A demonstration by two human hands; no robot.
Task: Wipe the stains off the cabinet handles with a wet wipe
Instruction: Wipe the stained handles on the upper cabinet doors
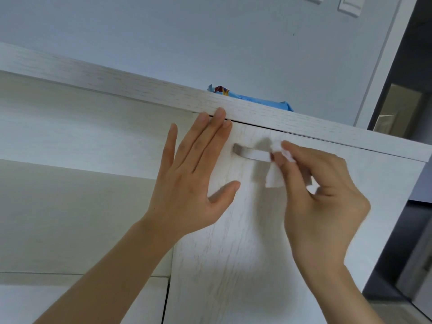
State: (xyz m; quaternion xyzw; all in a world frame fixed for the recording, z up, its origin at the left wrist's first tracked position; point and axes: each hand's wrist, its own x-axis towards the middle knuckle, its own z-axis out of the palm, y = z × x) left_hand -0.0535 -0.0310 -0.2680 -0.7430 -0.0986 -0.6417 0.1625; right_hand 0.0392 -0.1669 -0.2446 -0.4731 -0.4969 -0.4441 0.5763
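Near the centre of the frame, the right hand (320,190) pinches a white wet wipe (277,169) against the right end of the cabinet handle (253,155) on the white door (233,253). Left of it, the left hand (194,183) lies flat with straight fingers on the door, holding nothing. Above, a blue wipe pack (252,100) rests on the cabinet top (140,87).

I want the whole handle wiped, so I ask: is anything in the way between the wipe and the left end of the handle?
Nothing visible. The wipe sits at the right end of the handle; the bar left of it is bare. The left hand lies flat on the door beside it.
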